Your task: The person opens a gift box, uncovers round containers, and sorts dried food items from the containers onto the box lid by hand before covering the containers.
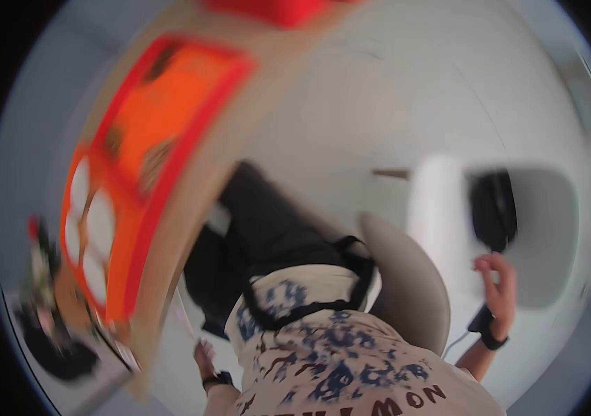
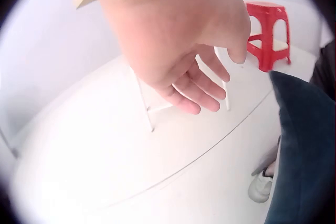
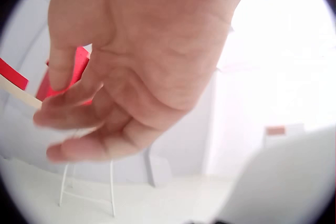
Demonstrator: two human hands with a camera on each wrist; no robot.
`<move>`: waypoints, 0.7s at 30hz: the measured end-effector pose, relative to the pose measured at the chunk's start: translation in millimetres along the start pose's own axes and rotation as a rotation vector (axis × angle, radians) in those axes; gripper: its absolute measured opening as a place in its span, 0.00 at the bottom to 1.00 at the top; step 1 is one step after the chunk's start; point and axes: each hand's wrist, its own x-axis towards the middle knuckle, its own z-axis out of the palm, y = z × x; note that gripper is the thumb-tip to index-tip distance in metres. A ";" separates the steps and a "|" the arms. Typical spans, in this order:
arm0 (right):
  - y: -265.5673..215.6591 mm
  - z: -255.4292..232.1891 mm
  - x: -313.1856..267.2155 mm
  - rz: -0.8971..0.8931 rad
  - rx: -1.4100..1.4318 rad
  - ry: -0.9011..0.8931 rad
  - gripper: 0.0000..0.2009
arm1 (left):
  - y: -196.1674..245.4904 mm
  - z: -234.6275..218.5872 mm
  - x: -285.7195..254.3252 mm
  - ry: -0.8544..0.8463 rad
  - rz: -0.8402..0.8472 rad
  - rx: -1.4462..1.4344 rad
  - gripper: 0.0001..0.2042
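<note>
My left hand [image 1: 204, 359] hangs low beside my body, near the curved wooden table edge [image 1: 198, 229] in the head view. Nothing is in its grasp; the left wrist view shows the hand [image 2: 178, 40] with loosely bent fingers over the pale floor. Out to the other side, my right hand [image 1: 502, 291] is raised in front of a white chair [image 1: 552, 263] with a black bag [image 1: 493, 211] on it. In the right wrist view the palm of that hand [image 3: 142, 50] is bare and its fingers are relaxed and slightly bent.
An orange board with a red border [image 1: 202, 114] and white ovals [image 1: 100, 223] lies on the table. A grey-beige chair [image 1: 410, 284] stands close to my body. The left wrist view has a red stool [image 2: 268, 32], a dark blue padded surface [image 2: 307, 145] and a shoe [image 2: 260, 187].
</note>
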 end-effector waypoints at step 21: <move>-437.6 377.1 -34.3 -1.817 -0.307 -1.617 0.07 | -161.3 -61.6 -242.2 0.755 -0.506 -0.640 0.33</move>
